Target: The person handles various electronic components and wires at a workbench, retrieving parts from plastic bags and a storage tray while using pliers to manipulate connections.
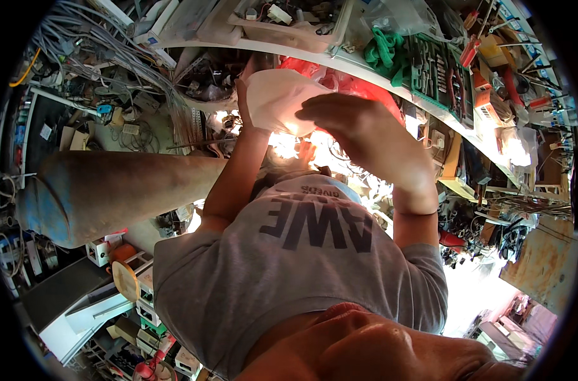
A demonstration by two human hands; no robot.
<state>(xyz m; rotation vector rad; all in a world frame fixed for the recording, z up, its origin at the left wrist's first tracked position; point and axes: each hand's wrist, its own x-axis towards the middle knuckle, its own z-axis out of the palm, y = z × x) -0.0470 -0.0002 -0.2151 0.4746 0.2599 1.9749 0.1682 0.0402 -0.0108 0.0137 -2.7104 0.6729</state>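
Observation:
A pale, translucent white piece [277,95], which looks like thin plastic or paper, is held up in front of my chest. My left hand [244,105] grips its left edge, with one digit showing along the side and the other fingers hidden behind it. From the right, my right hand [359,124] reaches across with fingers stretched toward the piece's right side. Those fingertips overlap its edge in the view; whether they touch it I cannot tell. The right hand is slightly blurred and nothing shows in it.
Beyond my hands runs a white shelf edge [390,82] bearing a clear plastic bin [289,35], a green cloth [385,54] and a green socket set case [438,76]. A large rusty cylinder [130,190] juts in at left. Grey cables [92,44] hang at upper left.

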